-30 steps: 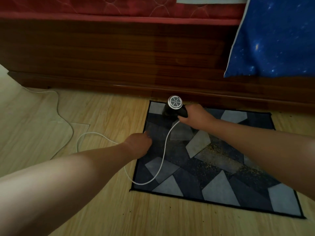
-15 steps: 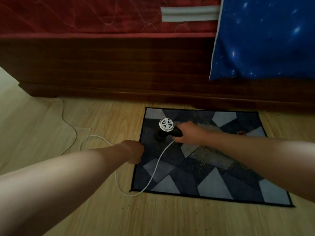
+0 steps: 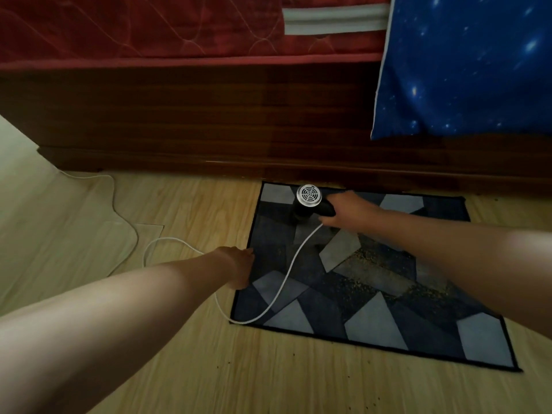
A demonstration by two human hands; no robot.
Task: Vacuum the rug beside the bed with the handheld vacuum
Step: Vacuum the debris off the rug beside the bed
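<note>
A dark rug with grey and blue angular patches lies on the wood floor against the bed. The black handheld vacuum, its round silver grille facing up, stands nozzle-down on the rug's far left corner. My right hand grips its handle from the right. My left hand rests on the rug's left edge, with its fingers hidden under it. The white cord runs from the vacuum across the rug and off its near left corner. Brownish crumbs are scattered over the rug's middle.
The dark wooden bed frame with a red mattress runs along the back. A blue starry cover hangs down at the right. The cord loops over the floor at left. Small specks dot the floor in front of the rug.
My right hand has pushed the vacuum from the rug's left middle back to its far edge by the bed. My left hand has stayed at the left edge.
</note>
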